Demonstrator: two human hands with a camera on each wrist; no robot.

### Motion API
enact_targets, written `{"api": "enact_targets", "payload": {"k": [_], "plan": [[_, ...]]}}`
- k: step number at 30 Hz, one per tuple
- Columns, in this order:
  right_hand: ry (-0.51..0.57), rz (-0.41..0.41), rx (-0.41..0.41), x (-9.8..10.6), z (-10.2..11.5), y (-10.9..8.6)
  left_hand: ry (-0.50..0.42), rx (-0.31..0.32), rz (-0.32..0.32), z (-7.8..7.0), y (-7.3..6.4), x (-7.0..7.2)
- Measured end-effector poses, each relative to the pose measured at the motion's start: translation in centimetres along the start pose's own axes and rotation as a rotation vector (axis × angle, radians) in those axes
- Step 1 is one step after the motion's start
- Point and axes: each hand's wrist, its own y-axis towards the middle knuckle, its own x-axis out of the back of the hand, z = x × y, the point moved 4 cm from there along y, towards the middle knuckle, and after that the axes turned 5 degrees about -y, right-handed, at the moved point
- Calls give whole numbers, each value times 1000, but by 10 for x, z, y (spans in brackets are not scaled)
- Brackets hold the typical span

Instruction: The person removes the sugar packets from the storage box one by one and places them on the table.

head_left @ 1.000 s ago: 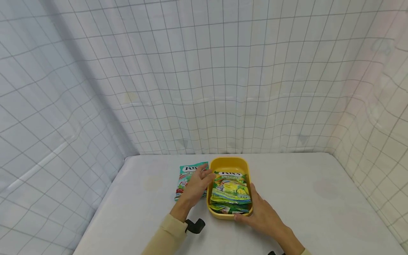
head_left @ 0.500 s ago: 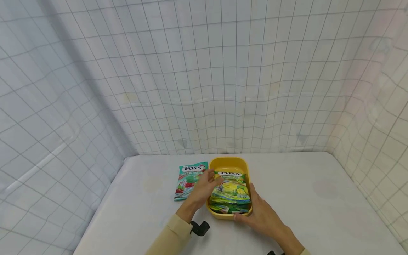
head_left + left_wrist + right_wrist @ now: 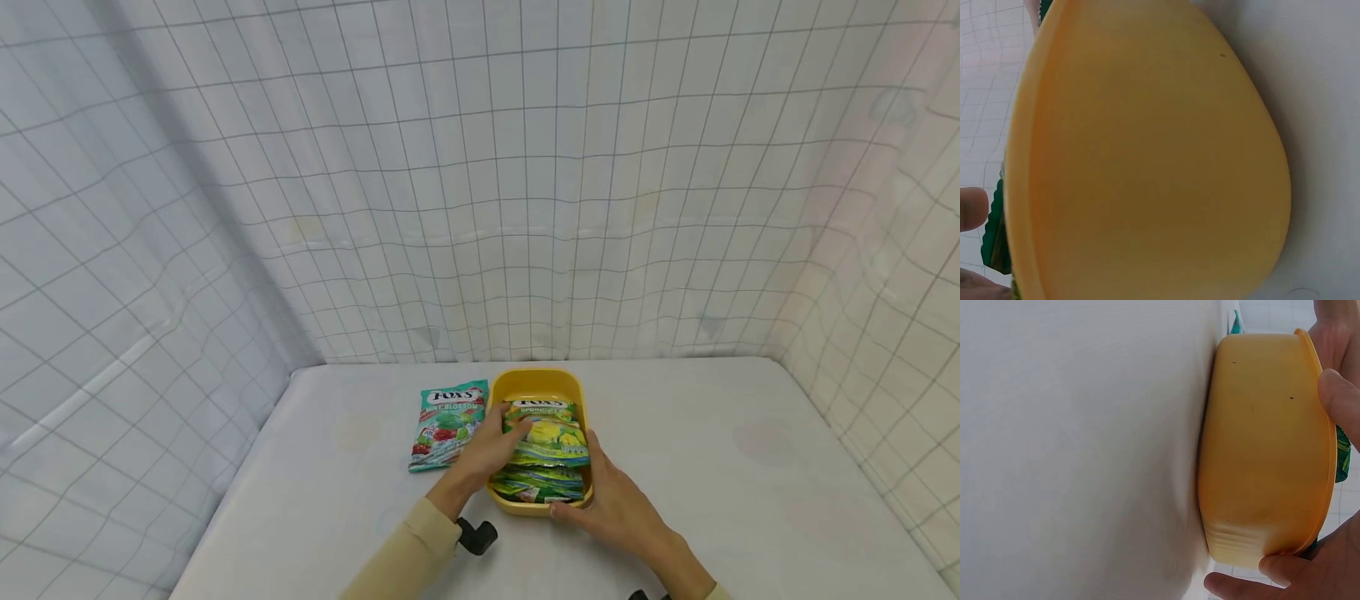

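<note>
A yellow plastic container [image 3: 536, 377] stands on the white table, holding several bags of candy. The top one is a yellow-green Fox's Spring Tea candy bag [image 3: 551, 454]. My left hand [image 3: 487, 450] reaches over the container's left rim and pinches this bag at its left side, thumb on top and fingertips partly hidden. With my right hand [image 3: 626, 508] I grip the container's near right corner, thumb at the front rim and fingers along the right wall. The right wrist view shows that thumb [image 3: 1341, 403] at the rim.
A teal Fox's Mint Blossom candy bag [image 3: 450, 425] lies flat on the table [image 3: 712, 467], just left of the container. A white grid-patterned curtain [image 3: 525, 208] encloses the table at the back and both sides.
My left hand has moved right, from over the teal bag to the top bag in the container. That top bag has shifted slightly away from me, while my right hand stays put.
</note>
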Motion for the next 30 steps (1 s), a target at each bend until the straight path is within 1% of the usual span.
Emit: {"api": "enact_targets", "payload": {"k": [3,7,12,16,19,26,30], "plan": [[1,-3,1,0,1,-1,48,7,-18,2,1,-2],[-1,-10,5,1,1,-1,67,11,-19,2,3,-3],[-1,-21,12,2,1,-1,47,9,-5,0,7,-5],[2,-20,12,2,2,0,12,29,5,0,12,-6],[9,-18,9,2,1,0,3,40,8,0,15,-6],[23,-22,10,2,2,0,17,19,-18,-2,18,-6],[24,-28,11,1,2,0,1,-1,-21,-4,18,-5]]}}
